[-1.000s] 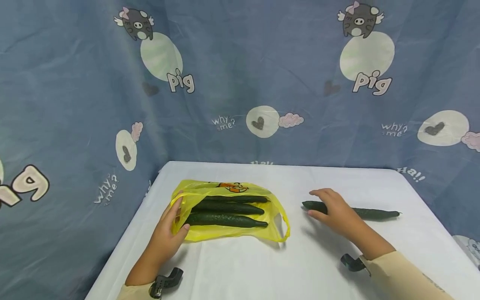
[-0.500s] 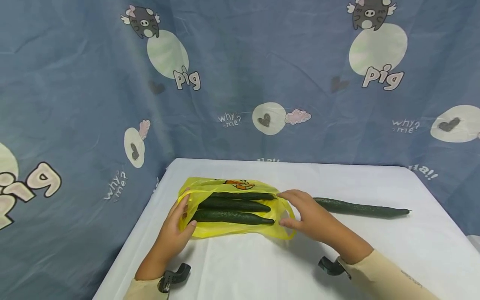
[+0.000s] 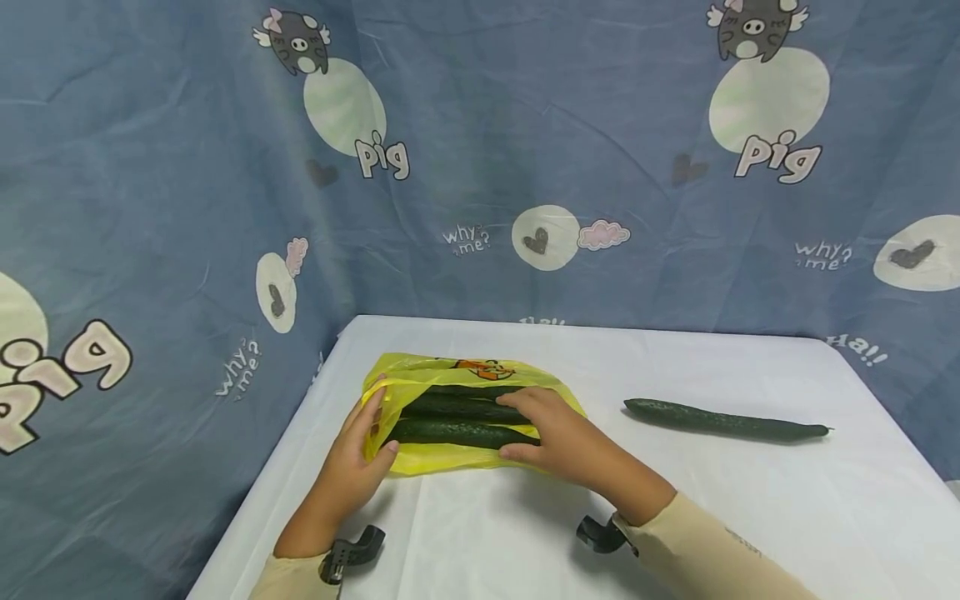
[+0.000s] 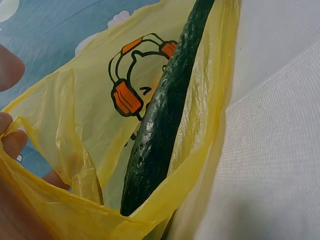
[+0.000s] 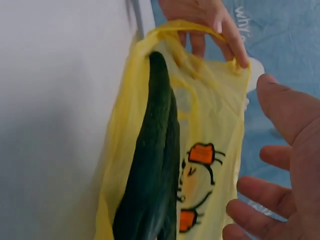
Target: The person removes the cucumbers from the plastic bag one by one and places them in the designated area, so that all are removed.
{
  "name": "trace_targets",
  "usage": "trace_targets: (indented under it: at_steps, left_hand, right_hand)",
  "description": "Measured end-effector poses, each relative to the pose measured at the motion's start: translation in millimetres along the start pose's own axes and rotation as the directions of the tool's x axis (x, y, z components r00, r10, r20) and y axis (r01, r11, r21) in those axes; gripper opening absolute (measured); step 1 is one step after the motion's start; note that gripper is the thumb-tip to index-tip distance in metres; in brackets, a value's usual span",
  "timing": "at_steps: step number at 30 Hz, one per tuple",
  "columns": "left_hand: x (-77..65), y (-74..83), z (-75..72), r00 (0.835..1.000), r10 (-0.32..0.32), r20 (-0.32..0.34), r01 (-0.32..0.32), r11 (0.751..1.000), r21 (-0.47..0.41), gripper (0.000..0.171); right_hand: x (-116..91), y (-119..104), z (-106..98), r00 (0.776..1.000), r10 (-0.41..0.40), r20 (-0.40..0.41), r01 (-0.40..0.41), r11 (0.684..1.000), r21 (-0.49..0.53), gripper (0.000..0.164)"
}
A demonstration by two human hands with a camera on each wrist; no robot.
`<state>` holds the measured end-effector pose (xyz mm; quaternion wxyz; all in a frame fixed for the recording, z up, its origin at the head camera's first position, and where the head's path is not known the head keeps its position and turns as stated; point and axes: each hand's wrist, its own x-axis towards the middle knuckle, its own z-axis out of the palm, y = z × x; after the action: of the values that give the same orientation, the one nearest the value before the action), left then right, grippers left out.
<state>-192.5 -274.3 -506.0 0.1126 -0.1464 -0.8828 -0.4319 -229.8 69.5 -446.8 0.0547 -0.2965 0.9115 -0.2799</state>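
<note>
In the head view my left hand is at the left end of a yellow plastic bag. Its fingers are spread and extended at the bag's mouth, partly inside the handle loop, and the plastic lies over some of them. Three dark green cucumbers lie lengthwise in the bag. My right hand reaches over the bag's right end, hiding the cucumber tips there. In the right wrist view the right hand's fingers are apart and hold nothing; whether they touch the bag cannot be told.
Another cucumber lies alone on the white-covered table, to the right of the bag. A blue patterned cloth hangs behind and at the left of the table. A black wrist mount sits on the left wrist.
My right hand has moved left, from above the lone cucumber to over the bag's right end. The left hand stays at the bag's mouth. The head view has shifted slightly.
</note>
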Motion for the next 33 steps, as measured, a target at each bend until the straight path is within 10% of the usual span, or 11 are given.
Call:
trace_targets:
  at_steps: [33]
  left_hand:
    - [2.4,1.6,1.6,1.000,0.016,0.008,-0.016,1.000,0.013,0.088]
  right_hand:
    - [61,-32,70,0.998,0.018,-0.063,-0.024,0.994,-0.108,0.063]
